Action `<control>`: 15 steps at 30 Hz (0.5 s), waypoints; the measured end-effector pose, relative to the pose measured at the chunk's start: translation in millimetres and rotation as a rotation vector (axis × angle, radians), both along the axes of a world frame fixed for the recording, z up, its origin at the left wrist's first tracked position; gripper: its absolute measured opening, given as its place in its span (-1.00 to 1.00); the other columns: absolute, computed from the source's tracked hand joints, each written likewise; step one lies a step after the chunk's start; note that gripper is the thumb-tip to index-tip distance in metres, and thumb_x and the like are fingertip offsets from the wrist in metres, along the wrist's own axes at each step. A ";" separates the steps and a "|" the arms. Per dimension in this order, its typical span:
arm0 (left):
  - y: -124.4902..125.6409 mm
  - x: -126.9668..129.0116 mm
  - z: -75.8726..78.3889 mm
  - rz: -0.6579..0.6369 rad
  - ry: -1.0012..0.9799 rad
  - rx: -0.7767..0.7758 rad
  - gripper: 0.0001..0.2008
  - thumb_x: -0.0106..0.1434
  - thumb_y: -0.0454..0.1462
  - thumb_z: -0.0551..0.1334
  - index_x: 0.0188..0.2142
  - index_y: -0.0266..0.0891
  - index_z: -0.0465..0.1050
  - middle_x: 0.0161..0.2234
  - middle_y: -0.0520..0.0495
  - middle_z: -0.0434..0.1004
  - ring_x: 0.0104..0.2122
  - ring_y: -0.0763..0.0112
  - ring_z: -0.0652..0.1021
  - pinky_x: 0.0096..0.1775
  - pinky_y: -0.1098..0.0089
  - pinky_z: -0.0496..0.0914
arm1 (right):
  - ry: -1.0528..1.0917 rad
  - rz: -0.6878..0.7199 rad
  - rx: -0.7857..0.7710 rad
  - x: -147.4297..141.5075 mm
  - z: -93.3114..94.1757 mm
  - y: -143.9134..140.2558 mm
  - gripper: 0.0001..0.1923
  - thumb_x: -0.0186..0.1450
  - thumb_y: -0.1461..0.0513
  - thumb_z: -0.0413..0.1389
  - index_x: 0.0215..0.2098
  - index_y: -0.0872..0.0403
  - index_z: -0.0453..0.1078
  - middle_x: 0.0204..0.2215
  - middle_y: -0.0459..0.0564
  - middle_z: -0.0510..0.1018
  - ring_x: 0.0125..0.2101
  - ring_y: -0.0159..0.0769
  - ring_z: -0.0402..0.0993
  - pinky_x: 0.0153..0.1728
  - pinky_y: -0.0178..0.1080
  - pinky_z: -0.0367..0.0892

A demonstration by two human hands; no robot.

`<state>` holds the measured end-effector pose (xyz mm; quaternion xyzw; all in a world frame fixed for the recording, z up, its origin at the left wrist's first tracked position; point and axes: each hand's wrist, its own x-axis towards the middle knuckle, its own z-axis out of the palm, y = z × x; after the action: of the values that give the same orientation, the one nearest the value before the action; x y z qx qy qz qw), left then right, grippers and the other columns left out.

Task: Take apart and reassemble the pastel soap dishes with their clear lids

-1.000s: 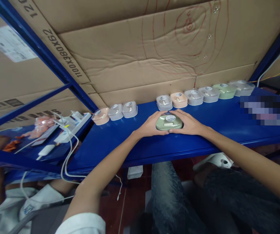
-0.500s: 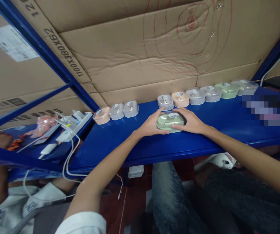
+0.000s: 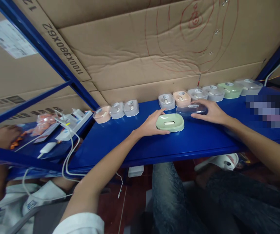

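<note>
Blue shelf (image 3: 120,139), smooth and glossy, backed by creased brown cardboard (image 3: 120,42) with red pen rings. Item: green dish (image 3: 177,119), shallow, rounded oblong, on or just above the shelf before you, a pale elongated piece (image 3: 169,123) at its middle. Change: half a second ago both your hands wrapped the covered dish; now the clear lid (image 3: 186,111) is off, leaving the dish open. Your left hand (image 3: 151,125) clasps the dish's left end, thumb in front, fingers behind. Your right hand (image 3: 214,112) grips the lid, thin, domed, see-through, round-labelled, behind and right of the dish; whether it rests on anything cannot be told. Behind the dish, running right: six lidded containers (image 3: 182,97), grey, peach and green. Behind left: three more containers (image 3: 117,110), peach and grey. Far left of the dish: a crinkled, plastic-wrapped orange bundle (image 3: 44,124); a co-worker's hand (image 3: 5,136).
</note>
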<state>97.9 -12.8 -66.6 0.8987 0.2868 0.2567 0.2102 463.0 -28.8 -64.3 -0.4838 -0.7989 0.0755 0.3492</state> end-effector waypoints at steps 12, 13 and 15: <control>-3.8 1.2 5.2 0.036 0.077 -0.009 0.11 0.11 0.18 0.57 0.50 -0.11 0.21 0.37 -0.27 0.41 0.35 -0.21 0.42 0.37 -0.09 0.29 | -0.281 0.007 -0.277 31.3 19.4 7.3 -0.04 0.10 -0.25 0.42 0.33 0.02 0.49 0.24 0.23 0.62 0.19 0.35 0.56 0.27 0.30 0.45; -4.1 1.2 5.5 0.037 0.078 -0.010 0.10 0.11 0.18 0.57 0.50 -0.11 0.21 0.37 -0.27 0.41 0.36 -0.21 0.42 0.37 -0.09 0.28 | -0.309 0.010 -0.259 31.9 18.4 8.7 -0.04 0.09 -0.24 0.41 0.34 0.03 0.49 0.25 0.24 0.61 0.23 0.38 0.52 0.31 0.31 0.41; -4.2 1.0 5.8 0.037 0.081 -0.011 0.10 0.11 0.19 0.56 0.50 -0.09 0.21 0.38 -0.26 0.40 0.36 -0.21 0.42 0.37 -0.10 0.28 | -0.363 0.011 -0.231 33.5 15.9 11.8 -0.04 0.10 -0.25 0.39 0.34 0.02 0.50 0.25 0.24 0.60 0.27 0.41 0.47 0.34 0.34 0.36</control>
<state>98.8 -16.9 -60.8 0.9017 0.3132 0.2224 0.1983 496.5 -17.0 -48.4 -0.5219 -0.8374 0.0800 0.1412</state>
